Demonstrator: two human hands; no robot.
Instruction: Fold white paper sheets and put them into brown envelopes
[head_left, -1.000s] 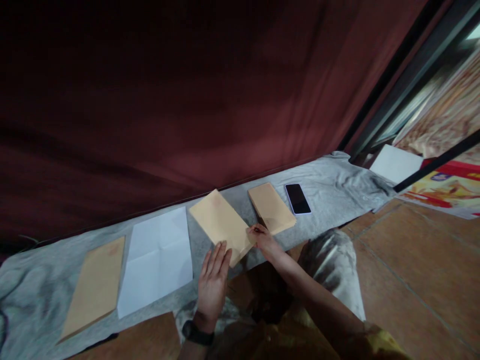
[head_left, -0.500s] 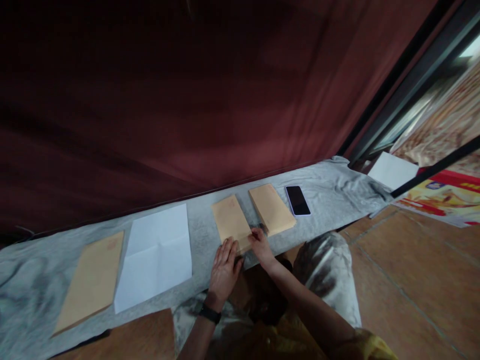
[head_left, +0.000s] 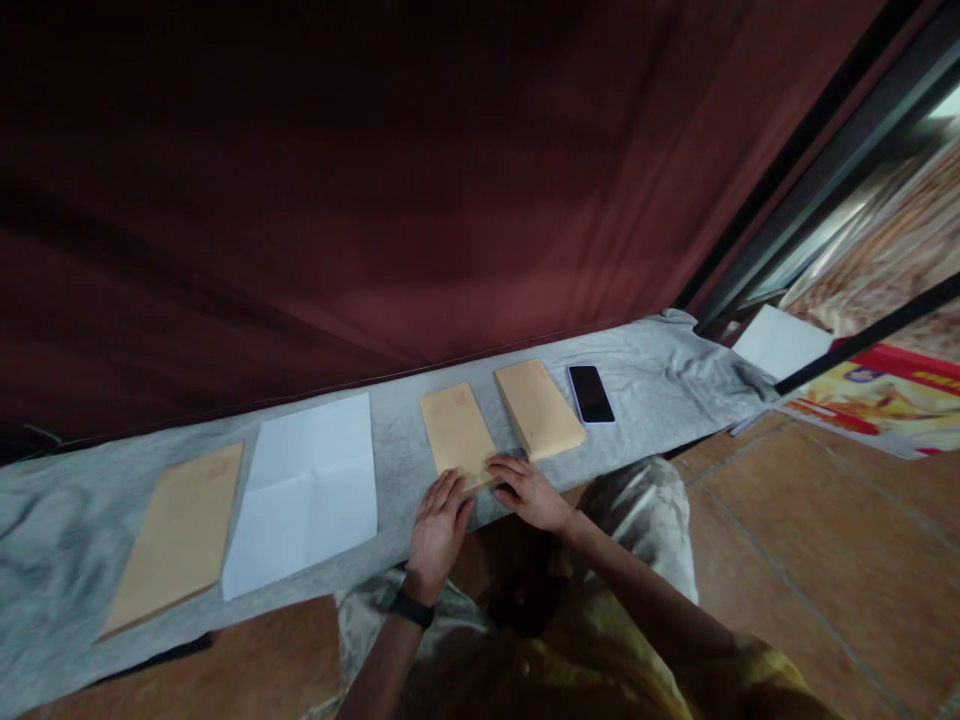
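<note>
A brown paper envelope [head_left: 458,424] lies lengthwise in front of me, a faint reddish print at its far end. On its near left corner rests my left hand [head_left: 439,515], fingers stretched out; a dark band circles that wrist. My right hand [head_left: 527,490] lies across the near right edge of the same envelope, fingers extended and pressing down flat. Close beside it on the right sits a stack of brown envelopes [head_left: 538,405]. Further left are an unfolded white sheet of paper [head_left: 307,490] with crease lines and another brown envelope pile [head_left: 178,535].
A grey cloth [head_left: 660,365] covers the narrow bench. To the right of the stack lies a phone [head_left: 592,394] with a dark screen. A dark red curtain [head_left: 450,200] hangs behind. Brown floor tiles [head_left: 787,520] and a printed box [head_left: 885,395] are at right.
My right hand has gone from pinching the envelope's near edge to lying with fingers extended on it. The near edge now lies flatter. My left hand stays at the left corner.
</note>
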